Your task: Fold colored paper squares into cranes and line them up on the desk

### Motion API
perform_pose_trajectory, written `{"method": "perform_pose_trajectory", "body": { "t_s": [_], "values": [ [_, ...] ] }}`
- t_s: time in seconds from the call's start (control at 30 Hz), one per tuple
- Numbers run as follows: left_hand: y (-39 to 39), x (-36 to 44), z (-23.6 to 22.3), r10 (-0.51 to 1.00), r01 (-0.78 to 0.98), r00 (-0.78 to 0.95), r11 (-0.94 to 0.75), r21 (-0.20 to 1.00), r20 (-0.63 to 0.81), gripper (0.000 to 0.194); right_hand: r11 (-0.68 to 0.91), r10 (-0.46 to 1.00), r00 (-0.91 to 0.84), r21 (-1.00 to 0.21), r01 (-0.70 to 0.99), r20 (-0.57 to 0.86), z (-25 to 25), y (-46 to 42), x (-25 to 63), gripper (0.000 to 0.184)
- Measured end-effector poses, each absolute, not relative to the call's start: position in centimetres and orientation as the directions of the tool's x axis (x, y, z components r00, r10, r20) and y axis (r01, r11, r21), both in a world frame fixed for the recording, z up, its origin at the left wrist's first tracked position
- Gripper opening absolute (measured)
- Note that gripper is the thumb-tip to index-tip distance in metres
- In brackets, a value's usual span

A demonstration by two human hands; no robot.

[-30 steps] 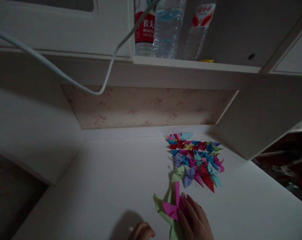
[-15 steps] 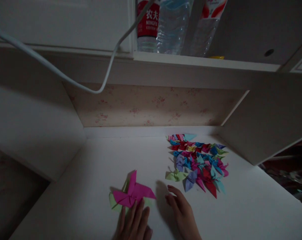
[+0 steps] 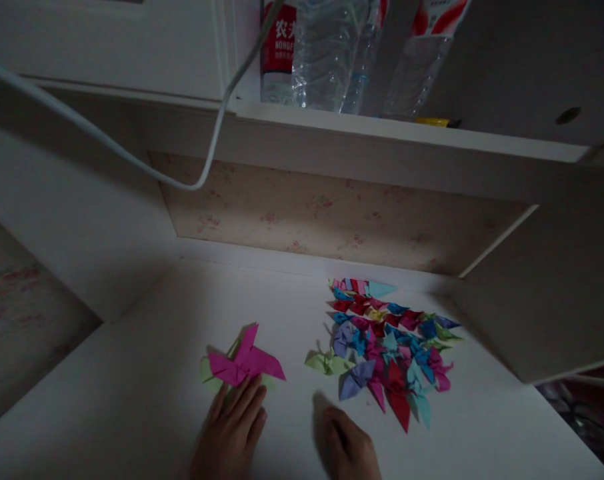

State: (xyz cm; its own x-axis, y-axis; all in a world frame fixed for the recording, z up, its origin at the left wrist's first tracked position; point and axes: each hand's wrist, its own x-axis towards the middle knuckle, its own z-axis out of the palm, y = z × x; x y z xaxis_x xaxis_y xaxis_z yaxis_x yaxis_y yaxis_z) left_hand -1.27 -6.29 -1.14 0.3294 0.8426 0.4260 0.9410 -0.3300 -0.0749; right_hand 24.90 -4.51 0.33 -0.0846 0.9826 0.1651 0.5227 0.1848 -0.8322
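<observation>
A pink folded-paper pinwheel (image 3: 247, 360) lies on the white desktop, over a light green folded paper (image 3: 210, 375) whose edges show from beneath. My left hand (image 3: 235, 420) rests on the pinwheel's near side, its fingers stretched out flat. To the right, my right hand (image 3: 351, 443) is curled into a loose fist just over the desk, with nothing visible in it. Beyond that hand sits a light green paper crane (image 3: 329, 363), beside a purple paper crane (image 3: 357, 379) at the near edge of a colourful group of cranes.
Several rows of folded paper cranes (image 3: 397, 333) cover the desk's right side. Overhead, a shelf (image 3: 407, 139) holds plastic bottles (image 3: 322, 60). A white cable (image 3: 132, 159) hangs across the upper left. Side panels (image 3: 562, 287) bound the desk.
My view has shifted and tilted slightly. My right hand has curled its fingers in and sits lower, farther from the cranes. My left hand stays on the pinwheel.
</observation>
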Motion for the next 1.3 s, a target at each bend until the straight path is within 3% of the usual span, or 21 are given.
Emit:
{"method": "perform_pose_trajectory", "body": {
  "t_s": [0.4, 0.83, 1.07, 1.3],
  "values": [
    [-6.7, -0.7, -1.1, 0.876, 0.954, 0.276, -0.301, 0.001, 0.395, 0.043, 0.309, 0.949, -0.232, -0.773, 0.553, 0.214, -0.3, -4.9, 25.2, 0.038],
    [-5.9, -2.2, 0.0, 0.884, 0.917, 0.361, -0.394, 0.058, 0.298, 0.042, 0.166, 0.986, -0.12, -0.751, 0.639, 0.115, 0.2, -4.6, 24.6, 0.042],
    [-1.4, -6.2, 0.3, 0.888, 0.892, 0.355, -0.415, 0.179, 0.292, 0.039, 0.153, 0.988, -0.099, -0.708, 0.689, 0.117, 0.2, -5.0, 24.3, 0.039],
    [6.3, -14.0, -0.1, 0.929, 0.914, 0.257, -0.323, 0.246, 0.266, 0.038, 0.191, 0.981, -0.111, -0.679, 0.709, 0.16, 1.1, -4.9, 23.9, 0.037]
  ]
}}
